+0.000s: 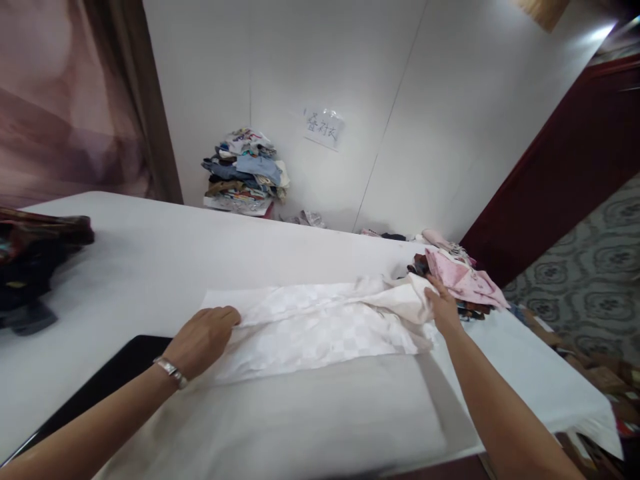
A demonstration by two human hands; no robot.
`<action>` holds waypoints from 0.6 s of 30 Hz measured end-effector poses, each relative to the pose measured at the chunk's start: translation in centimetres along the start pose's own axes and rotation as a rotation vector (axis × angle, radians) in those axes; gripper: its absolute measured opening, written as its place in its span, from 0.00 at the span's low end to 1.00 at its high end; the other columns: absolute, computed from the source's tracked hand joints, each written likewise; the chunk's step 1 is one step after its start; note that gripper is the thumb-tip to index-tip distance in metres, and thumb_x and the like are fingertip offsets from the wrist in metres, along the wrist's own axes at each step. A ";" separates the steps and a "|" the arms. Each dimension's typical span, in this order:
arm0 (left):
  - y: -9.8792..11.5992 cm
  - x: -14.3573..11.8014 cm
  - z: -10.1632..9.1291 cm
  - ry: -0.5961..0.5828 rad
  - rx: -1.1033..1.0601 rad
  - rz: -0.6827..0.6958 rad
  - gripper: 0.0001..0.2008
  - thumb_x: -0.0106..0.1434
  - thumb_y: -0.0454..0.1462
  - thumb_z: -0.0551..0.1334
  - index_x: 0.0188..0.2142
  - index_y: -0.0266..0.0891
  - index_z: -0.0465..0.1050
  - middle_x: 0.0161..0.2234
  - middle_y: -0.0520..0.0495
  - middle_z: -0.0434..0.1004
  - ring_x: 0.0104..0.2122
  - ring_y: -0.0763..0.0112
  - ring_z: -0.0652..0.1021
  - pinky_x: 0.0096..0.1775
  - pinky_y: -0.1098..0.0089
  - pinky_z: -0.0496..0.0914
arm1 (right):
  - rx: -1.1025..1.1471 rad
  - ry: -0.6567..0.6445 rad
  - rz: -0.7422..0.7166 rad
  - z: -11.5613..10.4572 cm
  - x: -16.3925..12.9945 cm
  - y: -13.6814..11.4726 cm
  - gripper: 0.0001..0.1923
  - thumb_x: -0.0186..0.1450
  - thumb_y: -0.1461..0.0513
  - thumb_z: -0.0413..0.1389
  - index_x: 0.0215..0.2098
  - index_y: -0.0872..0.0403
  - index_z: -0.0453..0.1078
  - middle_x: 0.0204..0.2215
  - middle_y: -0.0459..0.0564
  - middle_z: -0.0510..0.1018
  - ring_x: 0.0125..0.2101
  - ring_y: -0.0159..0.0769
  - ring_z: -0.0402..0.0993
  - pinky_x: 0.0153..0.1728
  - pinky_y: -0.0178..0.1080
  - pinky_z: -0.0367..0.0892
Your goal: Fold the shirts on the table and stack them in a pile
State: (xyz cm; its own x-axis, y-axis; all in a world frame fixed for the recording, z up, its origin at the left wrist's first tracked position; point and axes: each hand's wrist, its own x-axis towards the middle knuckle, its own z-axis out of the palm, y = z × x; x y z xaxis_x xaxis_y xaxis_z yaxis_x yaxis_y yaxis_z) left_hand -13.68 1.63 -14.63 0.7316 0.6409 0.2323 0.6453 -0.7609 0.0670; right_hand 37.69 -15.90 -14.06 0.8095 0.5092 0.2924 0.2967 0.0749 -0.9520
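A white shirt (310, 333) with a faint checked weave lies lengthwise across the table, folded over into a long strip with a few creases. At its left end, my left hand (205, 340), with a metal watch or bracelet (170, 372) at the wrist, is closed on the cloth. My right hand (443, 305) grips the bunched right end with fingers wrapped round the fabric. Beneath and in front of the shirt spreads a smooth pale cloth or board (320, 413), blurred along its near edge.
Just beyond my right hand sits a pile of garments with a pink one (470, 283) on top. Dark clothes (35, 267) lie at the left, near a black flat object (115, 373). Behind the white table (165, 247) stands a clothes stack (245, 170); a handwritten sign (324, 128) hangs above.
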 end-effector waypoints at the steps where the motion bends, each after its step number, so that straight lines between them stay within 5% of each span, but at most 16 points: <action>1: 0.1 0.0 -0.2 0.016 0.007 0.000 0.14 0.60 0.28 0.47 0.34 0.39 0.70 0.34 0.45 0.76 0.35 0.63 0.75 0.43 0.62 0.64 | 0.079 0.017 -0.028 -0.1 0.0 -0.6 0.28 0.50 0.57 0.62 0.50 0.49 0.72 0.48 0.50 0.77 0.46 0.40 0.73 0.45 0.41 0.69; 6: 0.5 -0.5 0.6 -0.109 -0.059 0.046 0.11 0.59 0.29 0.49 0.28 0.39 0.68 0.31 0.45 0.74 0.32 0.64 0.74 0.38 0.64 0.65 | 0.306 0.033 0.075 -0.9 -1.6 -1.5 0.33 0.45 0.61 0.63 0.51 0.49 0.71 0.45 0.48 0.78 0.39 0.36 0.76 0.38 0.36 0.70; 13: 0.4 -1.1 1.3 -0.054 -0.098 0.081 0.11 0.59 0.28 0.48 0.26 0.39 0.66 0.29 0.46 0.72 0.29 0.65 0.71 0.37 0.64 0.63 | 0.231 0.350 0.008 -2.5 -1.8 0.2 0.29 0.42 0.64 0.60 0.45 0.52 0.73 0.31 0.44 0.77 0.27 0.31 0.71 0.28 0.33 0.67; 18: 0.9 -1.4 0.9 -0.136 -0.168 0.082 0.10 0.56 0.28 0.50 0.25 0.39 0.67 0.30 0.46 0.73 0.31 0.66 0.72 0.39 0.63 0.64 | 0.400 0.151 -0.194 0.2 0.2 -6.0 0.30 0.44 0.66 0.60 0.47 0.49 0.71 0.36 0.44 0.76 0.34 0.33 0.73 0.35 0.35 0.68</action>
State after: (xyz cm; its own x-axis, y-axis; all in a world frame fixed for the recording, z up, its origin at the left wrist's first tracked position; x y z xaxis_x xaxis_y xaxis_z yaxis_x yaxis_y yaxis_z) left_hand -13.94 0.19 -15.74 0.8102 0.5755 0.1116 0.5454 -0.8098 0.2162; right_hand 35.96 -16.13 -8.27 0.8318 0.3243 0.4504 0.2558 0.4961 -0.8297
